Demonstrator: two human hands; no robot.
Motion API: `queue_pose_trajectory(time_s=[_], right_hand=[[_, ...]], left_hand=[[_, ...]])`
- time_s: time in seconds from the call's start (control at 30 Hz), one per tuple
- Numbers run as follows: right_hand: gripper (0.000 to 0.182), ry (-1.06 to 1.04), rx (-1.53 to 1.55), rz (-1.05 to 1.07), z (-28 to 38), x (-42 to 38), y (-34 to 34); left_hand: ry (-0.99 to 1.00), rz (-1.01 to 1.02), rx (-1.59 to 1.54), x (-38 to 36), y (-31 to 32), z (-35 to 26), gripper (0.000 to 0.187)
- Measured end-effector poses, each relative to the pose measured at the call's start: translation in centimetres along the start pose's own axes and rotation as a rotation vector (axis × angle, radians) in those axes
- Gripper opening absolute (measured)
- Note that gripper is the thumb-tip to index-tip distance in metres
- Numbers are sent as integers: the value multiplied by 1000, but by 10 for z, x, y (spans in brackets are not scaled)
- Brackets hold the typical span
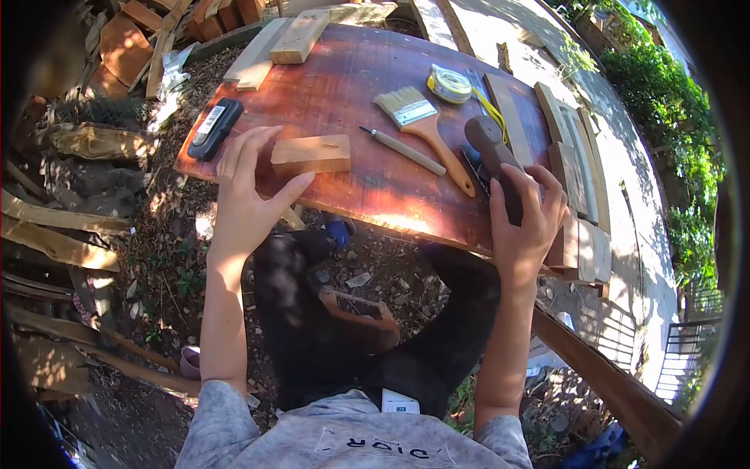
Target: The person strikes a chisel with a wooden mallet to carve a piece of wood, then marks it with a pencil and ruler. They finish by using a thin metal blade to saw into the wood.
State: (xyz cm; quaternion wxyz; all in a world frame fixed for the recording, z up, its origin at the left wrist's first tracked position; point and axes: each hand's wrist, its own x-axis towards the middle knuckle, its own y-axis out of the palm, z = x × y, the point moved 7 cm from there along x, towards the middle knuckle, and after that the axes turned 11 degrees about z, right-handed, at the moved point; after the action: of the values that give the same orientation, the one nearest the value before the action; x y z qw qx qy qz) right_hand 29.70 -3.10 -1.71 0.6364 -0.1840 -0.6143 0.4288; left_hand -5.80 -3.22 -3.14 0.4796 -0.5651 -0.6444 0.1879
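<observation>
My left hand is spread beside a small wooden block, thumb at its near side and fingers to its left. Nothing is gripped in that hand. At the table's right front, my right hand has its thumb and fingers curled around the rear of a dark brown hand plane, whose rounded front end points away from me. The palm hides part of the tool. Just left of it lie a wide paintbrush with a wooden handle and a slim tool with a grey handle and dark tip.
A yellow tape measure sits farther back on the reddish tabletop. A black object with a white label is near the left edge. Wood pieces lie at the back left; several more boards line the right edge.
</observation>
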Motion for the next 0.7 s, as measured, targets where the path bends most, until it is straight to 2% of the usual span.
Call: queue_pose_trajectory(time_s=[0.17,0.2,0.4,0.57,0.67,0.7], right_hand=[[26,-117,-74,4,12,-2,0],[22,-123,-79,9,12,-2,2],[26,-165,-106,-10,26,1,-5],[23,-21,84,-104,5,8,-16],[20,221,-8,32,-19,25,-23],[20,229,-29,87,-27,25,-24]], left_hand=[[-11,14,-1,-5,5,8,68],[-1,-31,-20,-5,3,6,61],[20,-60,-119,-10,-2,7,44],[16,-95,-185,-18,0,0,42],[26,-68,-183,-17,3,-8,43],[21,-59,-165,-17,3,-10,43]])
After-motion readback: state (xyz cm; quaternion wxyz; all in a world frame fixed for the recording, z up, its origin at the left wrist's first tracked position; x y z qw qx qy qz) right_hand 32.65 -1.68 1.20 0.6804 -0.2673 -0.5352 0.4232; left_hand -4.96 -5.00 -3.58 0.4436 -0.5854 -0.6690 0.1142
